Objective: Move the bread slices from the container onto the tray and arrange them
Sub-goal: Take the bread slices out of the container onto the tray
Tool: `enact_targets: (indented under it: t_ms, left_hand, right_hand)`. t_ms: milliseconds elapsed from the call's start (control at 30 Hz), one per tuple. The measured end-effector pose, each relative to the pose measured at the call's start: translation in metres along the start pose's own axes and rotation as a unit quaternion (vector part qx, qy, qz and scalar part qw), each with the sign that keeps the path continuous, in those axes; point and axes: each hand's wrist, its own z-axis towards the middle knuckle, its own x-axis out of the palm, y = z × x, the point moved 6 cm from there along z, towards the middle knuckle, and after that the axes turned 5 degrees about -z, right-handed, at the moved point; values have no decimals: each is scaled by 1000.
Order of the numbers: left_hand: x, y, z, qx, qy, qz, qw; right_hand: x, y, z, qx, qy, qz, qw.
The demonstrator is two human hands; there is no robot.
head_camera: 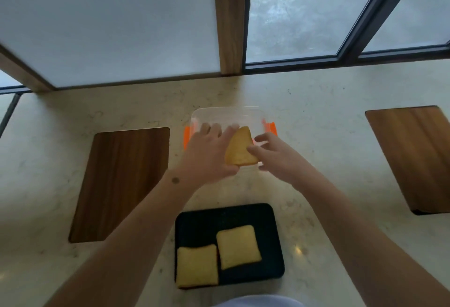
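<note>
- Both hands are over the clear container (207, 114) w/ orange clips, at the far side of the pale stone counter (316, 136).
- Left hand (207, 153) grips a bread slice (239, 147) by its left edge; the slice is tilted up on edge, above the container's near side.
- Right hand (272, 154) has fingers loosely spread, tips touching the slice's right/lower corner. Can't tell if it's really pinching or just steadying.
- Black tray (202, 224) sits nearer the person, just in front of the container, apart from it.
- 2 slices lie flat on the tray: one at the front-left corner (196, 266), one nearer the middle (238, 247), a bit rotated. They're just beside each other, edges nearly meeting.
- Back part & right strip of the tray are bare.
- Wood board (121, 182) lies left of the tray, another wood board (414, 155) far right.
- Rest of the container's inside is blurred / behind the hands; can't tell if more bread is in it.
</note>
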Motion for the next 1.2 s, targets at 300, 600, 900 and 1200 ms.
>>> enact_targets:
  t_ms: [300, 600, 900, 1200]
  left_hand:
    - [107, -14, -136, -106, 60, -83, 989]
    - [161, -2, -161, -120, 178, -41, 976]
    - [161, 1, -149, -121, 210, -45, 969]
    - [30, 7, -31, -51, -90, -117, 988]
  right_hand:
    - [104, -99, -73, 58, 75, -62, 994]
    - [138, -130, -80, 84, 103, -138, 982]
    - [100, -118, -62, 60, 68, -140, 986]
    - [41, -6, 2, -70, -39, -85, 993]
